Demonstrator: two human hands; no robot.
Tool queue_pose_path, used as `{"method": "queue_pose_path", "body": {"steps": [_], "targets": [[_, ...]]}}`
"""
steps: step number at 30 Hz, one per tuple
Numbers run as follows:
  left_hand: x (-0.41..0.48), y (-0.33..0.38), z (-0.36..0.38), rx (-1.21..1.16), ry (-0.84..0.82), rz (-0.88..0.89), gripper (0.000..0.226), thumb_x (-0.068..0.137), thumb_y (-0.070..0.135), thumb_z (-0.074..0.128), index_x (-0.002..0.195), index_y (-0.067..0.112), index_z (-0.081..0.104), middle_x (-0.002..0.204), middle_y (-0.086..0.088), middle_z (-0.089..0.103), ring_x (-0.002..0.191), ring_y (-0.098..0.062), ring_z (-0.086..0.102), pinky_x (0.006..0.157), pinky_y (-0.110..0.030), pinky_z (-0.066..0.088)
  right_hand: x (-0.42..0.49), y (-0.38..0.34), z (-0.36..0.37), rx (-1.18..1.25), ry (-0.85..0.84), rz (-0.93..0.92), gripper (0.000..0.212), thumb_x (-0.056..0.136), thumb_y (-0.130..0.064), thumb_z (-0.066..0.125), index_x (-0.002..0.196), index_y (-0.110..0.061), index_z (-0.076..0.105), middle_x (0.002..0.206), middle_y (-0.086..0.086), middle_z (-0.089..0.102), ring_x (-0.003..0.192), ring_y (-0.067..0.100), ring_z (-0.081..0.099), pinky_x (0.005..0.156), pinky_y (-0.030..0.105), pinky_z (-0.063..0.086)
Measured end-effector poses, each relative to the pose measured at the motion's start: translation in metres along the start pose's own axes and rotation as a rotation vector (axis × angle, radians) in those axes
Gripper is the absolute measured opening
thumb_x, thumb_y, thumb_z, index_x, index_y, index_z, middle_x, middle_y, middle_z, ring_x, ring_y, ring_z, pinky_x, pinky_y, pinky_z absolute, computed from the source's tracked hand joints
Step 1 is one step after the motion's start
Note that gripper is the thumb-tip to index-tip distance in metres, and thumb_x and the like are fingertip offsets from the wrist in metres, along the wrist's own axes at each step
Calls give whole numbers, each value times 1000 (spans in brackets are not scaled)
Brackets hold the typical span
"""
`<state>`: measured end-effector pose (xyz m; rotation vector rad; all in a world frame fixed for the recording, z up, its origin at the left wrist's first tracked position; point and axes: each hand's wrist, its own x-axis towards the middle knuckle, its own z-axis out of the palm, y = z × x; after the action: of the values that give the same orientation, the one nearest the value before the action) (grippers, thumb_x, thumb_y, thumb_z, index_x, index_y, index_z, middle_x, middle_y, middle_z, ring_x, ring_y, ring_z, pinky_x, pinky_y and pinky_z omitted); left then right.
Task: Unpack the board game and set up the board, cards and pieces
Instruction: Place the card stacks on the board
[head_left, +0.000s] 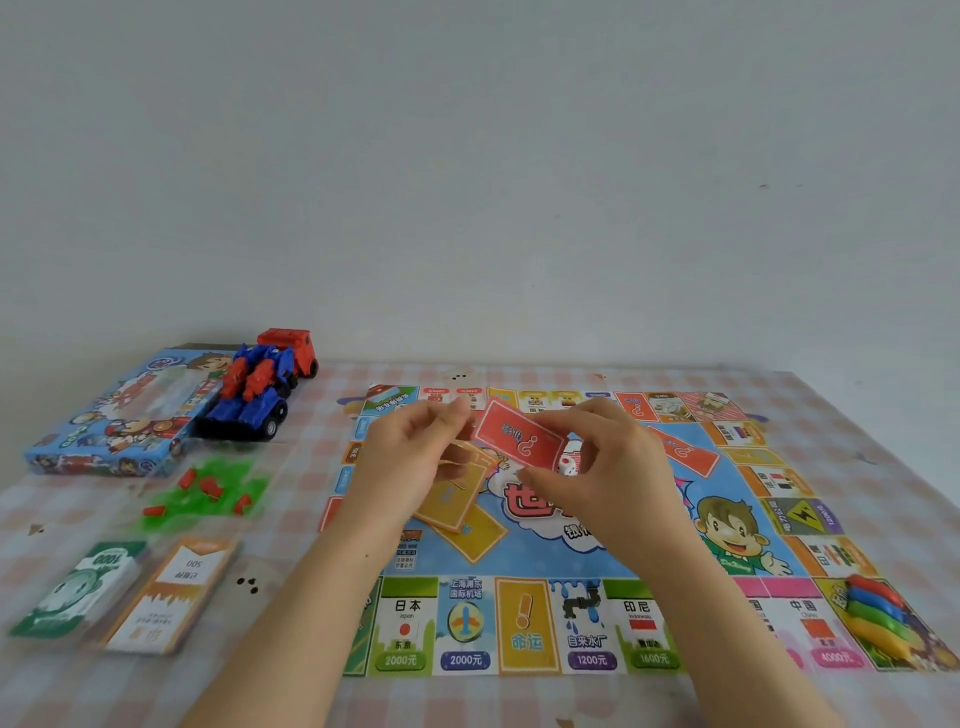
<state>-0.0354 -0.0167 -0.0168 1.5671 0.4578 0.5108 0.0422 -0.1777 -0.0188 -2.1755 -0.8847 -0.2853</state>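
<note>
Red card (519, 436) held over board (524, 629) centre, long axis far-left to near-right | right hand (608, 467) pinches its right end, fingers curled | left hand (410, 457) fingertips meet its far-left corner, lower fingers grip yellow cards (452, 493) | red slot (685, 452) just right, similarly slanted; right hand nearer.

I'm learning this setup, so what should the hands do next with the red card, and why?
Probably lay the red card on the red question-mark space of the board, right of centre: both the left hand and right hand pinch it above the board, and its back matches that space.
</note>
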Motion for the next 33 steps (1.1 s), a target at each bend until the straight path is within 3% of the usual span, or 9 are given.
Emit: {"method": "queue_pose_path", "body": {"steps": [3,6,8,10,12,15,18,22,33], "targets": [[-2,-1,1,136,65,164,23,88,35,59,87,15,69,80,1,70,65,-7,64,66,-28,56,6,4,-16,-77,-31,113,53,71,-39,78,121,-27,63,99,-13,53,80,3,50,67,20,42],[-4,0,10,303,55,258,10,87,34,61,82,27,67,75,10,67,70,-5,63,67,-22,50,18,8,-47,-192,-107,195,49,71,-37,79,117,-28,65,101,-10,60,82,8,52,61,20,39],[-2,7,20,408,9,327,5,88,31,63,87,29,68,80,15,66,75,0,61,67,-14,44,27,16,-66,-210,-125,264,45,70,-32,80,112,-25,69,101,-7,67,78,10,56,61,23,43],[2,19,35,502,-77,390,12,89,26,62,99,26,68,90,16,67,82,3,60,71,-9,45,33,27,-79,-247,-120,320,40,68,-29,80,105,-20,72,98,-2,72,79,16,62,72,30,53],[7,28,52,590,-161,413,23,90,24,61,112,22,66,100,11,67,89,0,60,80,-13,47,36,40,-84,-290,-123,372,34,67,-29,81,98,-16,73,94,3,73,82,20,65,78,38,56],[15,28,76,711,-252,410,33,91,23,60,124,21,60,116,7,65,102,-6,59,90,-21,44,34,62,-86,-344,-178,434,33,68,-29,80,97,-16,73,94,2,73,79,18,63,74,34,55],[19,20,98,783,-309,409,37,93,21,56,129,19,56,128,2,61,114,-12,56,99,-29,42,30,79,-83,-354,-214,474,43,63,-37,83,100,-20,72,96,0,72,85,18,64,79,41,56],[24,12,117,897,-344,434,39,94,18,52,134,18,52,137,-1,54,125,-16,49,104,-33,37,29,90,-80,-353,-236,480,57,63,-47,82,112,-21,68,107,-1,69,92,19,63,80,39,55],[27,0,129,1070,-476,454,33,94,21,50,126,18,58,126,-2,59,113,-20,54,92,-37,48,26,97,-80,-381,-245,442,69,61,-59,78,119,-23,65,116,-2,65,90,12,57,77,32,56]]}}
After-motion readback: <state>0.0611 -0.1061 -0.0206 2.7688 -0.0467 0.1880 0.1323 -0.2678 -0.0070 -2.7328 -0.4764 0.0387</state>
